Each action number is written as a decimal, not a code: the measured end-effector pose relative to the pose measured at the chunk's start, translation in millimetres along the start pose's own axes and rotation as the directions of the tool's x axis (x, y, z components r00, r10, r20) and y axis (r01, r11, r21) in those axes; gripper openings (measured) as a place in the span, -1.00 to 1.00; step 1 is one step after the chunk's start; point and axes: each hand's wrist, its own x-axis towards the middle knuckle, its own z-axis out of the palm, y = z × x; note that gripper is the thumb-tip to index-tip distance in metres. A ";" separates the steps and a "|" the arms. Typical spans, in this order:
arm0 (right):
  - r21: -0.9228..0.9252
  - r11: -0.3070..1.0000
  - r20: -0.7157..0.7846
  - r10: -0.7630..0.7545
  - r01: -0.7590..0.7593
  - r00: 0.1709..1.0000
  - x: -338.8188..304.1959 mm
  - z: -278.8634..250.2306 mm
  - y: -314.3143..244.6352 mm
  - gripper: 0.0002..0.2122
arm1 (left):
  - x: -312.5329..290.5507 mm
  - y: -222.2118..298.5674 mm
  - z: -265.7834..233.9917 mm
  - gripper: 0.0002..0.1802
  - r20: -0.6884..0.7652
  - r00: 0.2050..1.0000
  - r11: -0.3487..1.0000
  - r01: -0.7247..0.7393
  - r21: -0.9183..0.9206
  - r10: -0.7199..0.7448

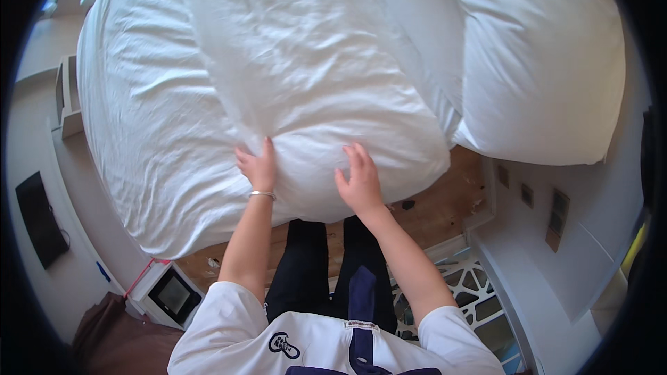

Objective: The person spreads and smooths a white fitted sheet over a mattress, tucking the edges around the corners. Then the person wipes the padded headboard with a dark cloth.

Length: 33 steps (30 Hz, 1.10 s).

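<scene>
A white, wrinkled duvet (160, 118) covers the bed in front of me. My left hand (257, 169), with a light bracelet at its wrist, lies on the duvet near its front edge, fingers spread. To its right, my right hand (360, 179) has its fingers apart and slightly bent. It is over the same front part of the duvet; whether it presses on it I cannot tell. Neither hand grips anything. A smooth raised fold of the cloth runs away from my left hand toward the far side. A plump white pillow (545, 76) sits at the right end of the bed.
Wooden floor (445, 212) shows between the bed and my legs. A small white cabinet (163, 295) and brown cloth (118, 337) are at lower left. A black screen (42, 219) is on the left wall. White openwork lattice (472, 292) stands at lower right beside the wall.
</scene>
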 end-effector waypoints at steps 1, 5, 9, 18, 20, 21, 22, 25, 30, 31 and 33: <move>-0.027 0.999 0.025 -0.033 0.033 0.999 1.2 15.1 -12.3 -0.54 | 0.9 -17.9 -3.5 -0.25 0.201 0.979 0.998 -0.031 -0.063 0.043; -0.142 0.978 0.337 -0.098 0.154 0.937 -17.2 65.1 -38.8 -0.55 | -82.6 -78.5 2.8 -0.68 0.725 0.625 0.955 -0.141 -0.261 0.290; -0.148 0.976 0.688 -0.014 0.158 0.726 -49.6 79.5 -60.2 -0.60 | -126.6 -151.2 4.8 -0.77 0.650 0.453 0.781 -0.486 -0.393 0.610; -0.525 0.839 -0.072 -0.211 0.143 0.975 118.7 145.1 -85.5 -0.53 | 41.6 -80.3 -88.0 -0.73 0.377 0.871 0.925 -0.195 -0.325 0.316; -0.630 0.719 0.188 -0.224 0.293 0.956 95.0 182.7 -89.4 -0.51 | 67.0 -72.9 -83.7 -0.68 0.234 0.892 0.888 -0.293 -0.354 0.387; -0.548 0.706 0.401 -0.249 0.449 0.882 65.2 203.7 -86.8 -0.49 | 77.3 -67.2 -77.6 -0.64 0.136 0.878 0.851 -0.389 -0.353 0.459; -0.474 0.681 0.492 -0.320 0.558 0.810 36.0 218.4 -92.6 -0.49 | 82.6 -63.6 -74.6 -0.61 0.033 0.855 0.810 -0.478 -0.339 0.518; 0.130 0.939 0.484 -0.341 0.320 0.806 1.1 212.4 -125.6 -0.53 | 80.3 -42.1 -71.2 -0.50 0.070 0.797 0.764 -0.543 -0.349 0.600; -0.435 0.838 0.004 -0.364 0.330 0.931 78.6 121.9 -66.5 -0.58 | 91.6 25.9 -52.7 -0.40 0.098 0.697 0.692 -0.665 -0.281 0.710; -0.610 0.772 -0.157 -0.339 0.179 0.928 97.6 100.1 -39.7 -0.51 | 85.8 40.8 -44.0 -0.38 0.088 0.670 0.663 -0.690 -0.290 0.737; -0.658 0.748 -0.225 -0.087 -0.086 0.970 106.7 58.7 2.9 -0.44 | 60.4 59.5 -25.3 -0.33 0.157 0.602 0.617 -0.722 -0.313 0.783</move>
